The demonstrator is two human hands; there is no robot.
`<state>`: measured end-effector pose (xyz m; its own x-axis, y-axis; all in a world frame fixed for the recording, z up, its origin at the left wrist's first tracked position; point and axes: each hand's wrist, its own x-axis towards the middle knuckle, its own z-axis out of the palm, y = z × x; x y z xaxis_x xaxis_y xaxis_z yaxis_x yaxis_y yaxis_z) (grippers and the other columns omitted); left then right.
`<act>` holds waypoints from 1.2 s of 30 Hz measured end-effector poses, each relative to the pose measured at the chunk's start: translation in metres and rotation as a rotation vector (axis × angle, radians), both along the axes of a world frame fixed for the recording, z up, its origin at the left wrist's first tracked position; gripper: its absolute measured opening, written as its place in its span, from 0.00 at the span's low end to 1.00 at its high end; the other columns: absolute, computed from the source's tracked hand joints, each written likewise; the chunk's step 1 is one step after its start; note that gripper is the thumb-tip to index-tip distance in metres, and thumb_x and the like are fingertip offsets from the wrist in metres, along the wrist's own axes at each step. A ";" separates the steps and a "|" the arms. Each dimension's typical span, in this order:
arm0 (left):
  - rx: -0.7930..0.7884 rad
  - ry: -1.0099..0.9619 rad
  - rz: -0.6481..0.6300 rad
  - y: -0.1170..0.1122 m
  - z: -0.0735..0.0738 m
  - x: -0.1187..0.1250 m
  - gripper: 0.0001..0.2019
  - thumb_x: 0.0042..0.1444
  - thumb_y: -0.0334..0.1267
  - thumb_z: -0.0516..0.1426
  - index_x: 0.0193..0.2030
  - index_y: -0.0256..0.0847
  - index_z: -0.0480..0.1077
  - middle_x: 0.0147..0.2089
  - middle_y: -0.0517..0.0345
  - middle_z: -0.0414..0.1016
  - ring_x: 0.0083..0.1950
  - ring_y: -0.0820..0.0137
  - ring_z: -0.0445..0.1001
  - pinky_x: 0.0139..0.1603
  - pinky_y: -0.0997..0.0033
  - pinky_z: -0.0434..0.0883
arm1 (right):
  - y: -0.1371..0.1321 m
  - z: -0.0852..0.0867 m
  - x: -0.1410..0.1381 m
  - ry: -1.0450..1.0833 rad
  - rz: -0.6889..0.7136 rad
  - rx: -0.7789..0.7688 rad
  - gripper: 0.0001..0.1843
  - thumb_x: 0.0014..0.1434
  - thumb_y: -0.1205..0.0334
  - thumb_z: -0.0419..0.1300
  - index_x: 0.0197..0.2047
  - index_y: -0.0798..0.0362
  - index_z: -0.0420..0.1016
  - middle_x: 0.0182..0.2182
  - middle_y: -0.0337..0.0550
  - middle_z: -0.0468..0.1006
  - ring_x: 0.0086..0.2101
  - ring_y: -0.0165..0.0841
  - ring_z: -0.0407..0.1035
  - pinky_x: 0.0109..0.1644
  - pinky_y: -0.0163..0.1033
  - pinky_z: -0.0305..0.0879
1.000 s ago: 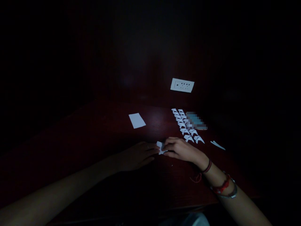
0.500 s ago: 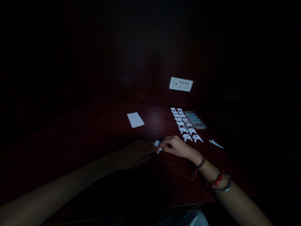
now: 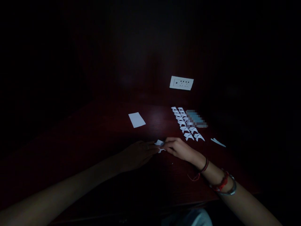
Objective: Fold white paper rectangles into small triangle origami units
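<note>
A small piece of folded white paper (image 3: 159, 142) lies on the dark red table between my two hands. My left hand (image 3: 141, 153) rests flat with its fingers stretched out, the fingertips touching the paper's left side. At the right side, my right hand (image 3: 175, 146) is closed, with thumb and fingers pinching the paper's edge; part of the paper is hidden under the fingers. Two rows of several folded white paper pieces (image 3: 181, 123) stand beyond my right hand.
A flat white sheet of paper (image 3: 137, 120) lies beyond my left hand. A blurred bluish flat object (image 3: 197, 119) is beside the rows. Thin white paper strips (image 3: 218, 142) lie farther right. A white socket panel (image 3: 181, 83) is on the dark wall. The table (image 3: 105, 125) is dimly lit.
My right hand has shifted slightly rightward and its fingers have changed position on the folded paper. My left fingers remain against it. The whole view has moved a little.
</note>
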<state>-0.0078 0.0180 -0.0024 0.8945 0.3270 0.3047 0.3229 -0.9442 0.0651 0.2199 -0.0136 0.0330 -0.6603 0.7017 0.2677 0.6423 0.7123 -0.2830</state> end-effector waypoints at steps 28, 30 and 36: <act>-0.056 0.091 -0.027 0.002 0.016 -0.011 0.27 0.52 0.24 0.46 0.59 0.45 0.48 0.60 0.59 0.53 0.60 0.67 0.51 0.55 0.63 0.53 | -0.001 0.011 0.008 -0.197 -0.033 0.166 0.14 0.55 0.68 0.50 0.45 0.54 0.68 0.36 0.43 0.70 0.36 0.30 0.65 0.42 0.36 0.61; -0.081 0.069 -0.040 0.004 0.017 -0.011 0.28 0.51 0.23 0.46 0.59 0.44 0.48 0.60 0.58 0.53 0.60 0.67 0.52 0.55 0.63 0.54 | 0.001 0.009 0.009 -0.153 0.003 0.130 0.16 0.56 0.66 0.51 0.48 0.52 0.66 0.39 0.43 0.70 0.38 0.30 0.65 0.42 0.35 0.61; -0.087 0.065 -0.129 0.003 0.021 -0.008 0.29 0.51 0.21 0.45 0.59 0.46 0.48 0.60 0.59 0.54 0.61 0.66 0.49 0.56 0.61 0.53 | 0.008 -0.002 0.008 -0.086 0.074 0.093 0.13 0.59 0.62 0.48 0.42 0.54 0.70 0.36 0.44 0.71 0.37 0.29 0.65 0.42 0.33 0.62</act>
<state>-0.0154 0.0208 0.0188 0.9478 0.2308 0.2202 0.2057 -0.9698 0.1311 0.2280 -0.0057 0.0314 -0.7323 0.6252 0.2699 0.6062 0.7791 -0.1597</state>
